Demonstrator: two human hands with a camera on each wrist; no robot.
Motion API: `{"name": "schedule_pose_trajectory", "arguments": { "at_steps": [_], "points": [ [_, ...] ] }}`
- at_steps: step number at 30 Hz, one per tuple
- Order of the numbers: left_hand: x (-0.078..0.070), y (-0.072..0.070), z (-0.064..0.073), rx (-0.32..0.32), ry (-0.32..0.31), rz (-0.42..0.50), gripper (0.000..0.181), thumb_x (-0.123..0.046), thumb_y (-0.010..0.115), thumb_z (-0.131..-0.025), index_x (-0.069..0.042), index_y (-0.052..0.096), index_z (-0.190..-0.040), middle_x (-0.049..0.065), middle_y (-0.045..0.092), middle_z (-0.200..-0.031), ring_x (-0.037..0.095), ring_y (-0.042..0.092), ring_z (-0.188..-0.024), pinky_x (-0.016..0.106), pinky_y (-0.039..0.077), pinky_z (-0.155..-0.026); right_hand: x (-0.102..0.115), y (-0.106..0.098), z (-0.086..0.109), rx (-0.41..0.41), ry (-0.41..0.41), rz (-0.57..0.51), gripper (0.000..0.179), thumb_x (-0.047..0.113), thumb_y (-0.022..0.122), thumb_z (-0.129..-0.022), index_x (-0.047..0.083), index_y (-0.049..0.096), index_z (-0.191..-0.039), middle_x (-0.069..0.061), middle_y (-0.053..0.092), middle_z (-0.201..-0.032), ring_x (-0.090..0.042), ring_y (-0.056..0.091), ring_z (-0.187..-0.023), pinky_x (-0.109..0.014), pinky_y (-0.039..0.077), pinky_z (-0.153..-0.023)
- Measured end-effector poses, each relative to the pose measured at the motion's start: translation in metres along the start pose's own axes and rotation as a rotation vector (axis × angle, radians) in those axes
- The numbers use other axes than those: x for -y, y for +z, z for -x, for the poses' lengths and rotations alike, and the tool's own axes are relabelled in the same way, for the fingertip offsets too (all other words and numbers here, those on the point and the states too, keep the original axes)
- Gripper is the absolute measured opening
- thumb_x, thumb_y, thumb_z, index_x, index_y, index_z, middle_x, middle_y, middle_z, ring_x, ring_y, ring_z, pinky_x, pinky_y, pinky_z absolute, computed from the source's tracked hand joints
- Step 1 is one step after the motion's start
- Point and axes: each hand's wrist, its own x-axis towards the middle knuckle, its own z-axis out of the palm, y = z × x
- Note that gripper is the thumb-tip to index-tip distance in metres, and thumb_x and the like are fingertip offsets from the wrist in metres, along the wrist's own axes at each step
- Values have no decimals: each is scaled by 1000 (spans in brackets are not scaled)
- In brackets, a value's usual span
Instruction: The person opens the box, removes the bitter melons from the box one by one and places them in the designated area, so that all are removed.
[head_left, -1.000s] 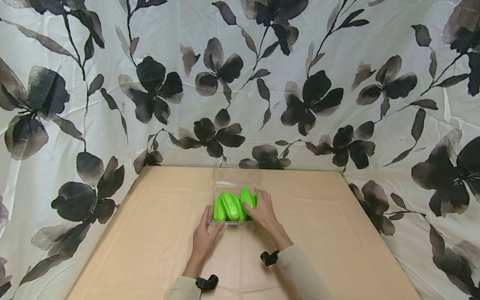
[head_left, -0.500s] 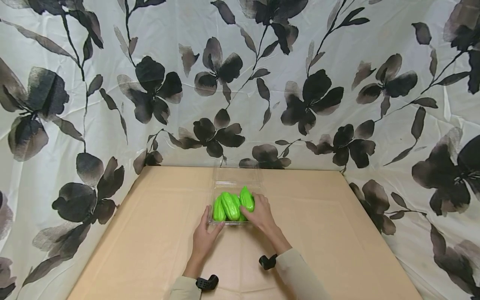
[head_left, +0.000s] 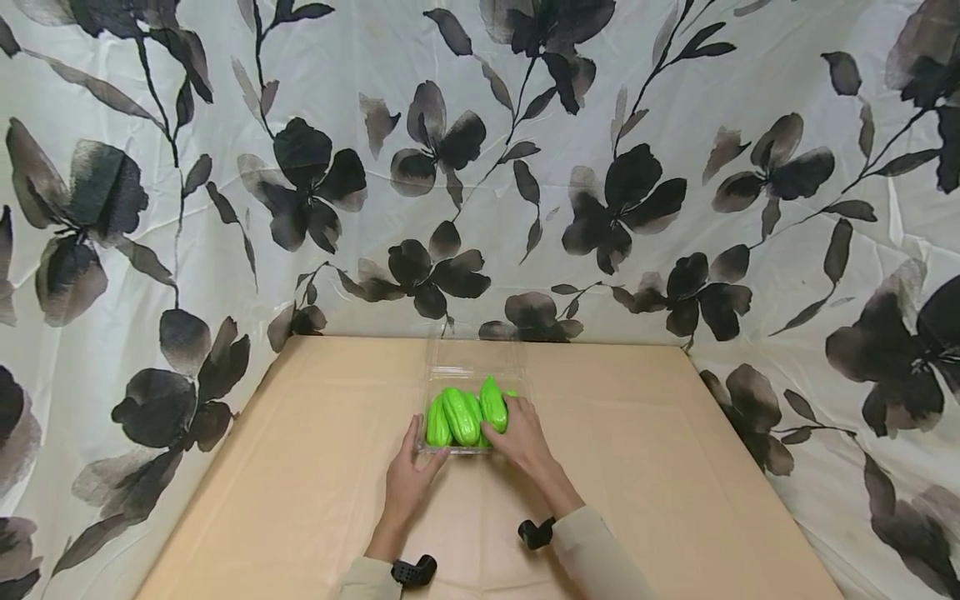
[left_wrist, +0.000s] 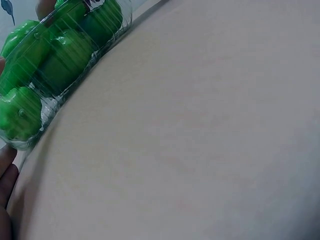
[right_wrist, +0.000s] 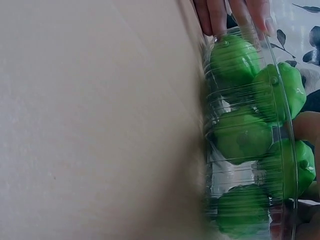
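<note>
Several glossy, ridged green bitter melons [head_left: 459, 415] lie side by side in a clear plastic clamshell box [head_left: 472, 357], its lid folded back away from me. At the box's left front corner, my left hand [head_left: 408, 479] grips the wall, thumb at the front edge and fingers along the side. My right hand [head_left: 525, 437] reaches into the right part of the box and holds one bitter melon [head_left: 492, 404] between thumb and fingers. In the right wrist view, that bitter melon [right_wrist: 287, 170] sits on top of the lower ones. Another melon shows partly behind the right fingers.
The box stands near the far edge of a table with a tan cover [head_left: 300, 500]. A white curtain [head_left: 525, 208] with dark flowers hangs behind and on both sides. Each wrist wears a black camera [head_left: 414, 572].
My right hand has shifted slightly left and inward with the bitter melon, its fingers drawn in closer against the melon's right side. The left hand keeps its grip on the box.
</note>
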Motion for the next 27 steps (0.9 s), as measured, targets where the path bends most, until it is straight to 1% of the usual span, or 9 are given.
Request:
{"name": "schedule_pose_trajectory", "arguments": {
  "at_steps": [9,12,15,20,27],
  "points": [
    [-1,0,-5,-6,10,-2,84,-44,70,-92,-16,29,-159,8,36,-162,40,39,-146,62,35,-116,0,1,-1,-19,-10,-1,67,34,70,-86,-5,52,-138,-22,58,-130,-33,56,-115,-46,50,-94],
    [-1,0,-5,-7,11,3,84,-44,70,-91,-17,29,-159,8,36,-162,40,39,-146,61,35,-116,-1,2,-2,-26,-16,0,67,33,70,-86,-5,52,-138,-22,59,-129,-33,56,-115,-46,50,-94],
    [0,1,-5,-5,9,5,84,-44,70,-91,-18,28,-159,9,35,-162,40,39,-146,61,35,-116,-1,2,-1,-29,-19,10,67,33,70,-86,-6,52,-138,-21,60,-127,-32,56,-114,-45,51,-93],
    [1,2,-1,0,10,6,85,-47,69,-91,-16,29,-159,10,35,-162,40,40,-145,62,36,-115,-1,3,3,-40,-18,8,65,29,73,-86,-7,53,-137,-21,61,-126,-32,56,-113,-45,51,-93],
    [0,0,1,-6,13,6,85,-47,70,-91,-16,29,-159,6,36,-162,37,38,-147,59,35,-117,1,5,6,-46,8,10,66,27,73,-86,-6,51,-139,-20,60,-129,-31,56,-115,-45,52,-93]
  ]
}}
